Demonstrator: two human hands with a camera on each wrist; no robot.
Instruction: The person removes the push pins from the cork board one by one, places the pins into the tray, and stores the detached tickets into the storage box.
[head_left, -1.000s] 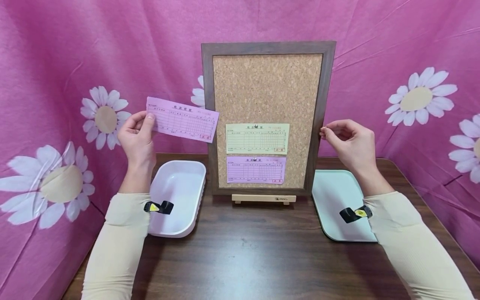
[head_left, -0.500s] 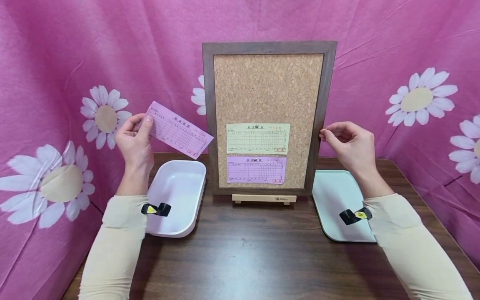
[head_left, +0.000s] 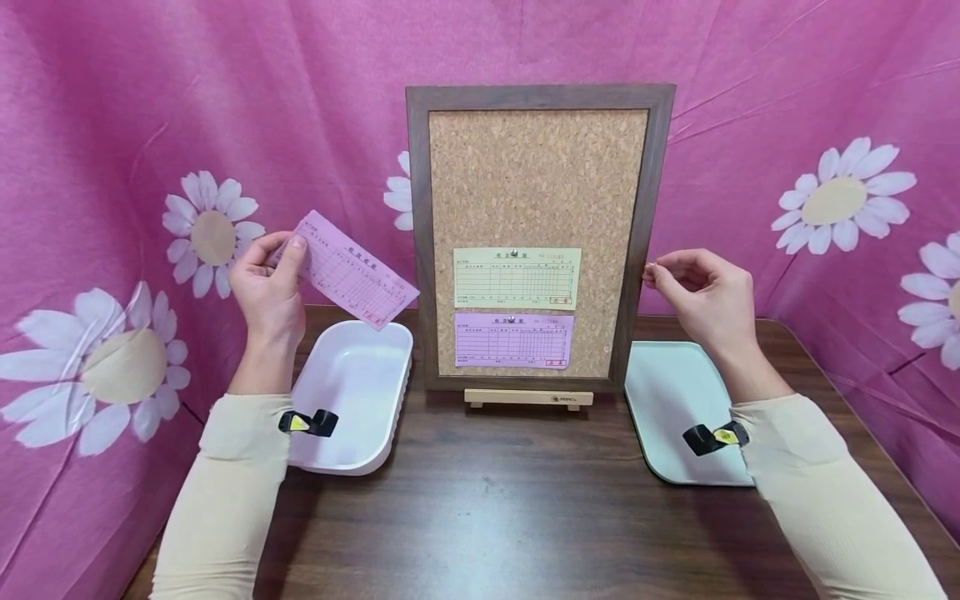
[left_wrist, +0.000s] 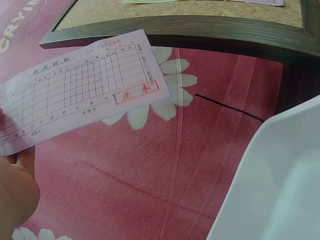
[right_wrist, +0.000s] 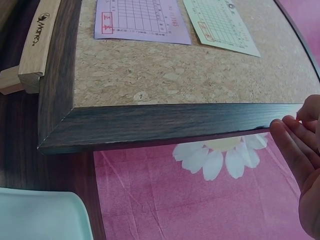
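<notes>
My left hand [head_left: 267, 283] pinches a pink-purple receipt slip [head_left: 357, 268] by its left end, thumb in front. The slip slants down to the right, over the far end of the white tub. In the left wrist view the printed receipt slip [left_wrist: 80, 92] shows a red stamp box. Beside the right edge of the corkboard [head_left: 536, 179], my right hand [head_left: 708, 304] pinches a tiny pale pin-like thing [head_left: 649, 266], mostly hidden by the fingertips. Low on the board, a green receipt slip [head_left: 516, 282] hangs above a purple receipt slip [head_left: 513, 343], each with a small pin at its top.
The white tub [head_left: 393, 408] stands left of the board and a pale green tray [head_left: 667, 417] lies at its right. A small wooden stand [head_left: 527, 397] props the board on the dark table [head_left: 480, 508]. A pink flowered cloth [head_left: 322, 75] surrounds the table.
The receipt slip in my left hand has tilted, its free end swinging down and left from near the board's frame. My left hand has lowered slightly; the right has barely moved.
</notes>
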